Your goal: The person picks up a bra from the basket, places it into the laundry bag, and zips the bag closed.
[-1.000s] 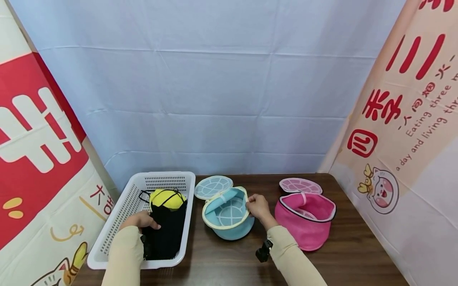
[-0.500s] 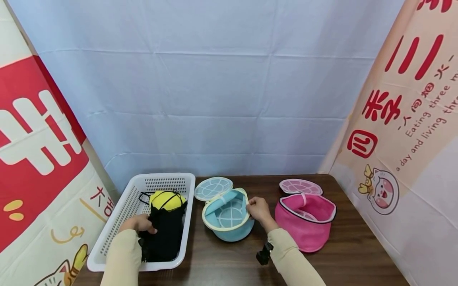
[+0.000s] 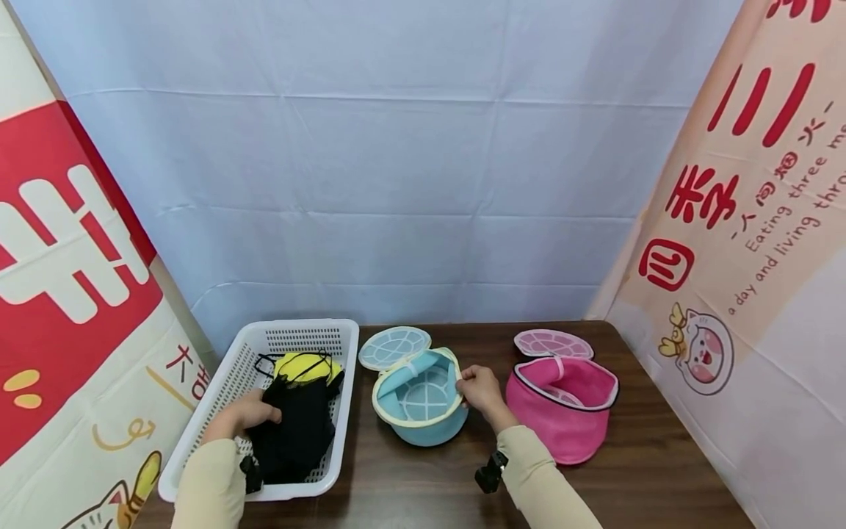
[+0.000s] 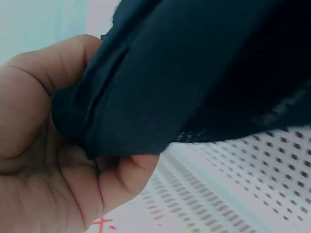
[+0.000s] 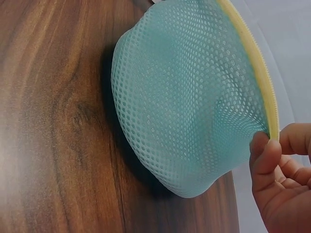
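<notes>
My left hand (image 3: 247,413) grips the edge of a black garment (image 3: 297,433) over a white perforated basket (image 3: 348,415). In the left wrist view, the dark cloth (image 4: 160,87) lies between thumb and curled fingers, raised from the basket's holed wall. My right hand (image 3: 481,388) pinches the yellow zippered rim of a blue mesh laundry bag (image 3: 429,433); the right wrist view shows thumb and fingertips on that rim, with the mesh side (image 5: 180,97) puckered there. The bag's lid (image 3: 394,348) is folded back behind it, leaving its mouth uncovered.
A pink mesh laundry bag (image 3: 562,433) with a black-trimmed rim stands at the right, its lid (image 3: 554,344) flipped back. A yellow piece with black straps (image 3: 311,366) lies in the basket's far part. Behind the wooden table (image 3: 410,492) hangs a pale blue cloth (image 3: 383,162).
My left hand has moved slightly left and drawn the black garment with it, its far edge now gathered. The right hand keeps its pinch on the blue bag's rim.
</notes>
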Motion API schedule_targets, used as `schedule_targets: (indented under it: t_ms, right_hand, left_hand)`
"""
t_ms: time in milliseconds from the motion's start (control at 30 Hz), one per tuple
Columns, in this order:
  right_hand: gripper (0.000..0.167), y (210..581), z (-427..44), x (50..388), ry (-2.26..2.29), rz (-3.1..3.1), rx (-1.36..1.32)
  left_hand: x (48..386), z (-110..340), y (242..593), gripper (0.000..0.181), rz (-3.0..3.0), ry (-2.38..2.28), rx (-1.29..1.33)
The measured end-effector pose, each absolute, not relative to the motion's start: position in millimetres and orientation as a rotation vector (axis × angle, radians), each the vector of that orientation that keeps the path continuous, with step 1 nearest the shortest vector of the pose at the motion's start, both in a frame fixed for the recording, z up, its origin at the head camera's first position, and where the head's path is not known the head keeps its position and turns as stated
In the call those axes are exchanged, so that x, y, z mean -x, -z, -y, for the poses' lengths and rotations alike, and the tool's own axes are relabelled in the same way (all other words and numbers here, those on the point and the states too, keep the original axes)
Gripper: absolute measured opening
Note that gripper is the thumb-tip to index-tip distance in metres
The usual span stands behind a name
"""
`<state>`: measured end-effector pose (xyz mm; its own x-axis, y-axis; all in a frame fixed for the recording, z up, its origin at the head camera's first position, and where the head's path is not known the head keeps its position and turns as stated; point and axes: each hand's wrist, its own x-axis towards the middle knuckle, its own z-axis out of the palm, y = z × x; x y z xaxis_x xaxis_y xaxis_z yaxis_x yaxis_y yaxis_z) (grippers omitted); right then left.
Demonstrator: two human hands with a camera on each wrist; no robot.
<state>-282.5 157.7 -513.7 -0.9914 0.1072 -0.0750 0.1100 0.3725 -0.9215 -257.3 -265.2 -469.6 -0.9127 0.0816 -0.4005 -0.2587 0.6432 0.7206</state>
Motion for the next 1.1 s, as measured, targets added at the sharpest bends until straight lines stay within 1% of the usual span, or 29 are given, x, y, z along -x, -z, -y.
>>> schedule_targets:
  t_ms: [167,300,400,633,767,900,1100]
  right_hand:
    - [0.009,514.9,-157.8,279.4,1.757,-2.596,-0.2]
    - [0.01,518.7,-158.4,277.0,1.764,-2.585,-0.201]
    - [0.011,520.2,-156.9,276.1,1.78,-2.568,-0.19]
    - [0.012,522.3,-154.7,276.3,1.79,-2.543,-0.179]
    - [0.011,521.8,-156.2,277.1,1.788,-2.558,-0.175]
    - [0.011,519.6,-156.7,278.2,1.791,-2.564,-0.161]
    - [0.013,516.8,-156.7,278.1,1.81,-2.537,-0.163]
  left_hand:
    - [251.2,261.0,461.2,0.042,-2.561,-1.149,0.09]
    - [246.5,255.4,454.9,0.036,-2.659,-1.095,0.014]
    - [243.9,250.8,449.3,0.037,-2.76,-1.043,-0.053]
    - [239.6,241.4,439.4,0.063,-2.906,-0.942,-0.096]
    - [237.5,235.9,436.5,0.067,-2.954,-0.937,-0.08]
    - [237.1,230.8,431.8,0.066,-3.002,-0.97,-0.061]
    - [235.1,222.6,420.9,0.061,-3.062,-1.038,-0.011]
